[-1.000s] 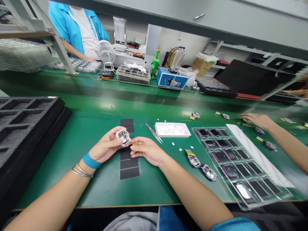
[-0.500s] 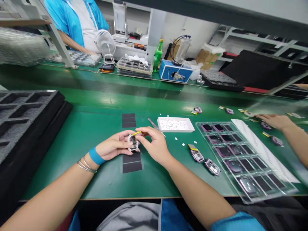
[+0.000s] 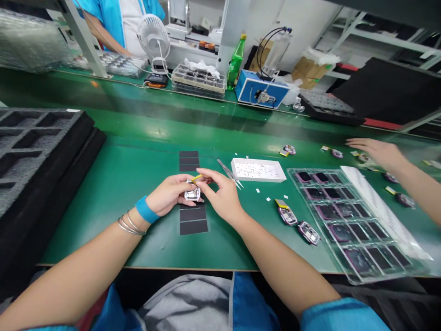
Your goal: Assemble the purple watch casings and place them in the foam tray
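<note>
My left hand (image 3: 170, 193) is closed around a small square device housing (image 3: 192, 192) held just above the green bench. My right hand (image 3: 220, 193) pinches a thin yellow strip (image 3: 196, 177) at the top edge of that housing. Under my hands lies a row of black rectangular pads (image 3: 193, 220). Metal tweezers (image 3: 230, 174) lie just beyond my right hand, next to a white tray (image 3: 257, 169) of tiny white parts. Two more open housings (image 3: 298, 223) rest on the bench to the right.
A clear blister tray (image 3: 347, 218) of dark modules sits at the right, with a white paper sheet (image 3: 382, 212) over its far side. A co-worker's hand (image 3: 377, 152) reaches among loose parts at the far right. Black foam trays (image 3: 37, 156) stand at the left. Another person in blue stands beyond the conveyor.
My left hand turned the housing and lowered it nearer the bench. My right hand rose from beside it to its top edge, lifting the yellow strip. The co-worker's hand shifted along the far bench.
</note>
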A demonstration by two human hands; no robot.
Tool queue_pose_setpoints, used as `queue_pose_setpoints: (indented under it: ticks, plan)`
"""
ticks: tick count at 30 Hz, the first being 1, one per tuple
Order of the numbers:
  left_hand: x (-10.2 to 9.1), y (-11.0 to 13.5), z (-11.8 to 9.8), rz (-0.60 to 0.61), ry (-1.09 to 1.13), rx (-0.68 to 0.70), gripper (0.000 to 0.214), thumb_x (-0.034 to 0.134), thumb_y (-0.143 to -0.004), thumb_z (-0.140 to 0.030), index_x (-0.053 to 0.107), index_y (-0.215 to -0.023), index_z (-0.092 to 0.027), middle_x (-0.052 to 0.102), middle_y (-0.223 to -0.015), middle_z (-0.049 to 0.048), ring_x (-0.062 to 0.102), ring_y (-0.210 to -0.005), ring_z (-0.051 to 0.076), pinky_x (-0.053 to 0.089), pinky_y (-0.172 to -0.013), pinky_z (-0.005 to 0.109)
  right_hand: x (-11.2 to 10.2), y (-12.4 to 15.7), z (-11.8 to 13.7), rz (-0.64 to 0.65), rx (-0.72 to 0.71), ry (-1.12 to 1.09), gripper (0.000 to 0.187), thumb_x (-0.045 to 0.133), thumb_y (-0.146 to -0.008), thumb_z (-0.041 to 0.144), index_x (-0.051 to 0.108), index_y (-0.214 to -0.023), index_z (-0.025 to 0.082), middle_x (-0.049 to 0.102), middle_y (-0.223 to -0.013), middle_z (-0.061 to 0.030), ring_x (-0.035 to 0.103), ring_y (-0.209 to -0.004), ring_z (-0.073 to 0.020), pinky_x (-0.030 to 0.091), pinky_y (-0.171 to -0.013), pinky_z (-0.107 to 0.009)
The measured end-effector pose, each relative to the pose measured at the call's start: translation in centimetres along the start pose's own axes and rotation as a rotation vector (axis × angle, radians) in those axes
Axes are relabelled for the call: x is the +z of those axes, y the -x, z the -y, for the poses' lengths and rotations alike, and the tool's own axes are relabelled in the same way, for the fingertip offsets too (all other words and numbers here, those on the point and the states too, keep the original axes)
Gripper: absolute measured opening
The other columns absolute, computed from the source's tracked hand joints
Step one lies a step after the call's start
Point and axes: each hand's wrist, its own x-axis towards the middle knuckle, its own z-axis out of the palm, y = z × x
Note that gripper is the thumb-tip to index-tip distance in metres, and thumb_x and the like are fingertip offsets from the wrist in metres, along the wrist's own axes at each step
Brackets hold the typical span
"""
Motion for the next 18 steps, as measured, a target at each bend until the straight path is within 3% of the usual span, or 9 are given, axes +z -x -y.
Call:
queue_pose_setpoints:
  ticks: [3, 6, 10, 18]
  plan:
    - [-0.49, -0.14, -0.38, -0.136, 0.101, 0.044, 0.013, 0.064, -0.071, -0.011, 0.063, -0.083, -0.009, 0.068, -0.076, 0.0107, 0.067, -0.066, 0.019, 0.057, -0.056, 0.027, -0.08, -0.32, -0.65, 0.042, 0.124, -0.004, 0.024, 0.057, -0.083, 0.019, 0.060, -0.107, 0.021, 0.066, -0.099, -0.0035, 0.063, -0.083, -0.0137, 0.051, -0.078, -0.029]
    - [-0.87, -0.14, -0.67, -0.225, 0.182, 0.088, 0.009, 0.062, -0.071, -0.008, 0.061, -0.080, -0.010, 0.070, -0.079, 0.0116, 0.068, -0.073, 0.019, 0.057, -0.069, 0.032, -0.18, -0.41, -1.01, 0.169, 0.110, 0.302, 0.010, 0.058, -0.079, 0.011, 0.065, -0.079, 0.018, 0.064, -0.091, -0.0041, 0.059, -0.087, -0.0176, 0.047, -0.083, -0.035]
    - [-0.79, -0.08, -0.63, -0.220, 0.177, 0.082, 0.008, 0.060, -0.073, -0.009, 0.061, -0.081, -0.011, 0.070, -0.081, 0.0104, 0.066, -0.076, 0.018, 0.055, -0.073, 0.035, 0.10, -0.17, -0.93, 0.253, 0.057, 0.544, 0.010, 0.061, -0.078, 0.010, 0.067, -0.082, 0.016, 0.062, -0.098, -0.0074, 0.053, -0.095, -0.0222, 0.043, -0.089, -0.040]
    - [-0.61, -0.14, -0.43, -0.221, 0.190, 0.071, 0.011, 0.063, -0.072, -0.011, 0.061, -0.083, -0.012, 0.070, -0.083, 0.0110, 0.066, -0.077, 0.019, 0.055, -0.072, 0.034, 0.46, -0.41, -0.98, 0.245, 0.098, 0.527, 0.008, 0.066, -0.075, 0.010, 0.067, -0.076, 0.017, 0.060, -0.093, -0.0053, 0.055, -0.091, -0.0194, 0.044, -0.086, -0.038]
